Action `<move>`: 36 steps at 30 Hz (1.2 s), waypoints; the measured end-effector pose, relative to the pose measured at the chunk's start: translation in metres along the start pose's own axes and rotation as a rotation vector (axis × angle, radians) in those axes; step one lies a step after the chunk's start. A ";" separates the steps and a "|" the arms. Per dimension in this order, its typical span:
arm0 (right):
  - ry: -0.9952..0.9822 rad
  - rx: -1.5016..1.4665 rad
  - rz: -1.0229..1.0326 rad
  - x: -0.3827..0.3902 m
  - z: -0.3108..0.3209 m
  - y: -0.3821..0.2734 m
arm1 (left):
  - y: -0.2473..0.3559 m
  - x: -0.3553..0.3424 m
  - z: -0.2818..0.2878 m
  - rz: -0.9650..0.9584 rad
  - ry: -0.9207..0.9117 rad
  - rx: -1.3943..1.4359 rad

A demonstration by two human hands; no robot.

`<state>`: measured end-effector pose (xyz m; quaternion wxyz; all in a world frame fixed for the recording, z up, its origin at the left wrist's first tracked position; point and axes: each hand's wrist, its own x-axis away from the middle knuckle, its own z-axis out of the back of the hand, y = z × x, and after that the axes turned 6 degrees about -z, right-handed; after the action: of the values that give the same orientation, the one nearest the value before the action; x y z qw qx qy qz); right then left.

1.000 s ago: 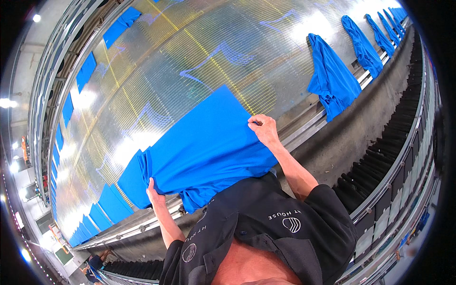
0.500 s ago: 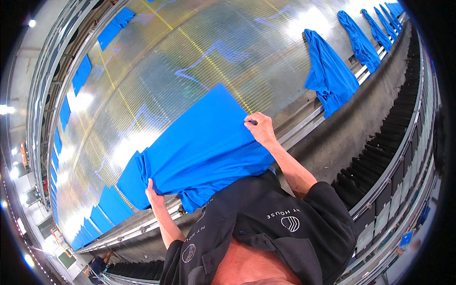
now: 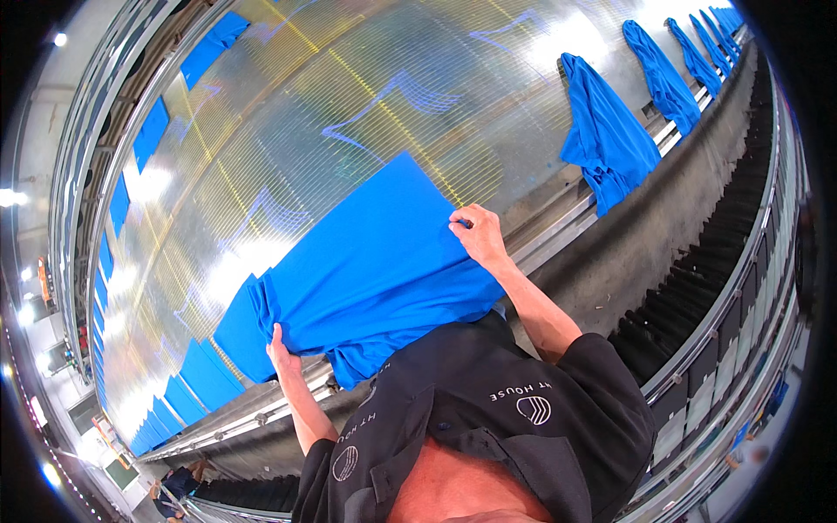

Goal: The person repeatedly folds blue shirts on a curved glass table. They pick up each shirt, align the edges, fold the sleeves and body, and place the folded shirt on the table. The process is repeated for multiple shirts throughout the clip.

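A large blue cloth [image 3: 375,253] lies spread over the near edge of a wide metal table [image 3: 488,96] marked with yellow lines and blue drawn shapes. Its lower part hangs bunched against my black shirt. My left hand [image 3: 282,353] is closed on the cloth's left end, thumb on top, beside a folded ridge in the fabric. At the cloth's upper right edge, my right hand [image 3: 475,231] pinches it between thumb and fingers.
Draped blue cloths [image 3: 615,139] line the near edge to the right. Flat blue pieces [image 3: 200,383] lie to the left and along the far edge. A curved railing [image 3: 741,288] and a black ribbed strip run behind me. A co-worker [image 3: 174,488] is at lower left.
The view has shifted slightly since a second ago. My hands keep hold of the cloth in nearly the same places; the right hand appears a little higher and further left.
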<state>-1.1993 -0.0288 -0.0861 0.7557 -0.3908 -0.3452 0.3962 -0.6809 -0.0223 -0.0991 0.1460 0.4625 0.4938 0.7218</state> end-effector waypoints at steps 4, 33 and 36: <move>-0.037 0.022 -0.032 -0.001 0.000 0.002 | 0.007 0.011 -0.010 -0.089 -0.011 -0.128; -0.062 0.048 0.043 0.002 0.007 -0.003 | -0.029 0.114 -0.363 -1.482 -0.896 -1.352; -0.072 0.064 0.049 0.003 0.011 -0.004 | -0.035 0.123 -0.357 -1.525 -0.900 -1.363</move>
<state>-1.2059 -0.0239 -0.0771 0.7451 -0.3603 -0.3494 0.4393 -1.0446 -0.1299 -0.0941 0.9391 0.0810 0.0514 0.3300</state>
